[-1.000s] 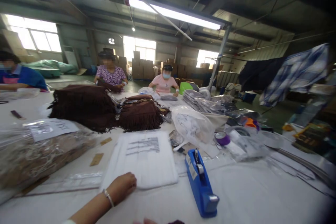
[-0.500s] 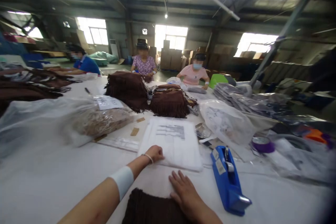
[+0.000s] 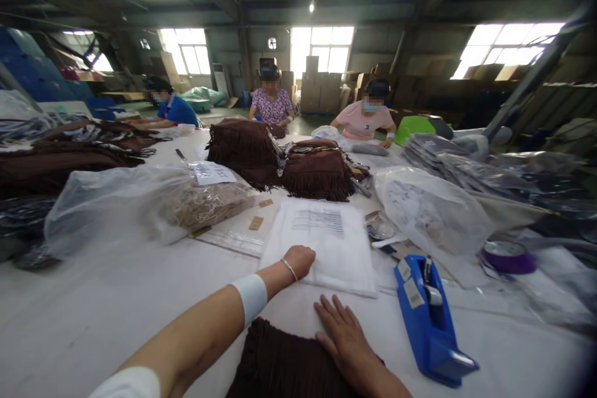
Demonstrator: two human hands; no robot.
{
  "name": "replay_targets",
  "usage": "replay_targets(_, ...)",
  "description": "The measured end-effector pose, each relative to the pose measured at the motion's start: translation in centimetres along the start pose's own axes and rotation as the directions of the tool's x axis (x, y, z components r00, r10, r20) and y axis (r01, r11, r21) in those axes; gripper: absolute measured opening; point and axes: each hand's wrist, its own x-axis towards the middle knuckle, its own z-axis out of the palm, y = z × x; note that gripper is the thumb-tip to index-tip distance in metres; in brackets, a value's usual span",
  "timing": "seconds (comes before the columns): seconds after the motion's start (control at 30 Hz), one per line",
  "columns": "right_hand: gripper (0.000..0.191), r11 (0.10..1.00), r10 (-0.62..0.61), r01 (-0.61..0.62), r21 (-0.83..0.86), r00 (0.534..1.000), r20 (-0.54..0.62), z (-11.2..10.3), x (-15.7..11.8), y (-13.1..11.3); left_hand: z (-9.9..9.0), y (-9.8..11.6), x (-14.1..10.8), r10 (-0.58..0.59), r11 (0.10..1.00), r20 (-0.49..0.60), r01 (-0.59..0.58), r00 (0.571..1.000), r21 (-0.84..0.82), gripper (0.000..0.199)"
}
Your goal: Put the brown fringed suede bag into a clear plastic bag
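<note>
My left hand (image 3: 300, 262) reaches across to a stack of clear printed plastic bags (image 3: 347, 261). Its fingers are curled closed on the top plastic bag near the front edge; the fingertips are partly hidden. My right hand (image 3: 344, 334) lies open with fingers stretched out, its palm on a dark brown fringed fabric piece (image 3: 284, 364) at the table's near edge. The fabric runs out of the bottom of the view. Just right of my right hand stands a blue tape dispenser (image 3: 429, 323) with a tape roll in it.
Two brown fringed piles (image 3: 317, 174) stand beyond the bags. A large plastic bag of beige stuff (image 3: 200, 205) lies left, with a paper label (image 3: 212, 173). At right are a filled plastic bag (image 3: 429, 205) and purple tape (image 3: 510, 258). Several co-workers sit across the white table (image 3: 116, 311).
The view has turned slightly left, so the things appear farther right. My left hand has stayed at the bags, its fingers curled. The right hand still rests flat on the brown fabric.
</note>
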Motion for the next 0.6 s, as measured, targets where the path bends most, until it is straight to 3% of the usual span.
replay_targets(0.1,0.055,0.997,-0.014,0.014,0.081,1.000,-0.001,-0.5,0.0,0.3,-1.2,-0.4,-0.4,-0.055,0.997,-0.073,0.051,0.996,-0.054,0.026)
replay_targets(0.17,0.056,0.977,0.016,0.001,0.213,0.997,-0.077,-1.2,0.3,0.3,-1.6,-0.2,-1.1,-0.077,0.992,-0.115,0.065,0.990,-0.105,0.024)
replay_targets(0.23,0.058,0.915,0.114,-0.020,0.404,0.971,-0.210,-1.9,1.0,0.1,-1.4,0.3,-2.0,-0.091,0.985,-0.150,0.067,0.984,-0.160,0.023)
replay_targets(0.3,0.061,0.788,0.265,-0.028,0.616,0.917,-0.298,-2.6,2.1,0.0,-0.9,0.9,-2.8,-0.095,0.976,-0.175,0.057,0.980,-0.208,0.024)
replay_targets(0.43,0.050,0.558,0.448,-0.051,0.829,0.859,-0.249,-3.3,5.0,0.4,0.0,1.2,-3.5,-0.066,0.965,-0.181,0.017,0.981,-0.260,0.030)
replay_targets(0.6,0.034,0.454,0.569,-0.137,0.881,0.805,-0.168,-3.3,6.8,1.8,-0.8,-0.4,-2.4,-0.072,0.962,-0.214,0.011,0.974,-0.274,0.033)
